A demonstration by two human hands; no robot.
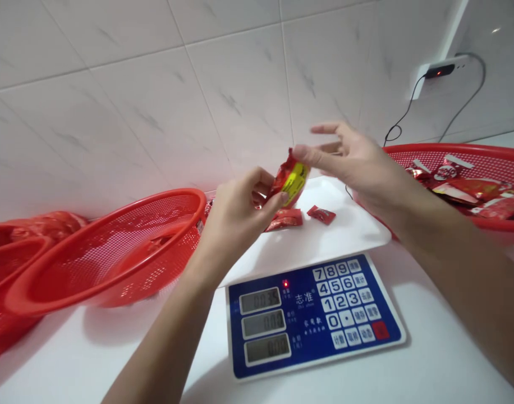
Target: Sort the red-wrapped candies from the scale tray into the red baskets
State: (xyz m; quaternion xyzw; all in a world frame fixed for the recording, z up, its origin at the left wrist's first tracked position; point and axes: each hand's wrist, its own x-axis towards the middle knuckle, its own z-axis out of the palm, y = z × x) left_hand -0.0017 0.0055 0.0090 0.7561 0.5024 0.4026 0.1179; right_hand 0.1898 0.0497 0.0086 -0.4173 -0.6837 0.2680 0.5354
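My left hand pinches a small red packet with a yellow label between thumb and fingers, tilted above the white pan of a scale. Close by on the right is my right hand, its fingers apart and slightly blurred. Its thumb tip overlaps the packet's upper corner; I cannot tell if it touches. On the pan under my hands lie a small red wrapped piece and other red wrapped pieces, partly hidden by my left hand. The blue keypad panel faces me, its top display seeming to read 0.035.
A red mesh basket stands left of the scale, with more red baskets and wrapping beyond it. Another red basket at right holds several red packets. A tiled wall rises behind, with a plugged-in adapter and dangling cables.
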